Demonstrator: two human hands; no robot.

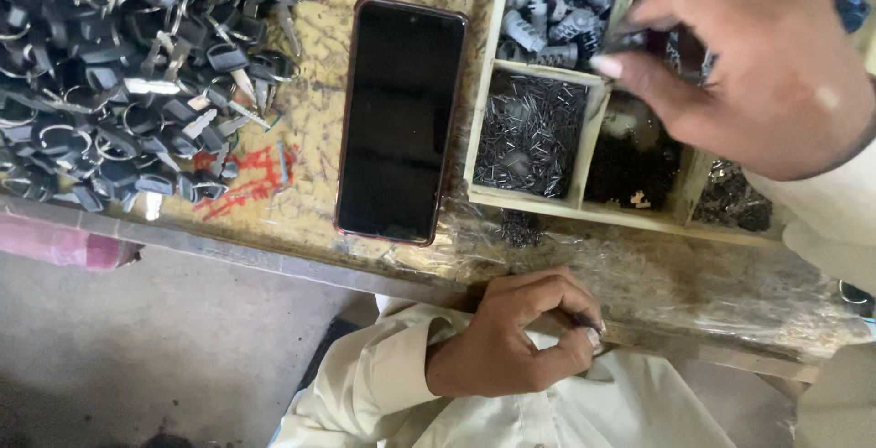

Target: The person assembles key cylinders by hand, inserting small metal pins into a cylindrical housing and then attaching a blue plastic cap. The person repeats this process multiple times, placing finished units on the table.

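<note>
Workbench (310, 129), yellowed top, worn and scratched, red paint marks near its front edge. Clear plastic sheet (675, 275) crumpled along the front edge on the side right of the phone.

Landmark: phone (400, 119), dark screen, reddish case, lying flat face up near the middle of the bench.

Left of the phone: big heap of keys (109, 74) with black plastic heads and metal rings, spreading to the bench's left edge. A few stray keys lie between the heap and the phone.

Right of the phone, just beside it: wooden tray (584, 202) split into compartments. Compartment nearest the phone holds thin metal pins (531, 133). The one behind it holds grey ribbed metal cylinders (557, 10). Next compartment further from the phone holds small black parts (631, 165), too fine to tell apart. A further compartment to the right holds dark bits, partly hidden.

Right hand (766, 74): over the tray, well right of the phone, fingers pinched together above the divider between the compartments. A small dark piece (630, 42) seems nipped at the fingertips; blurred, cannot tell what it is.

Left hand (511, 338): below the phone, at the bench's front edge, over a cream sleeve (383, 384). Thumb and forefinger closed on a small dark object (589, 323), mostly hidden.
</note>
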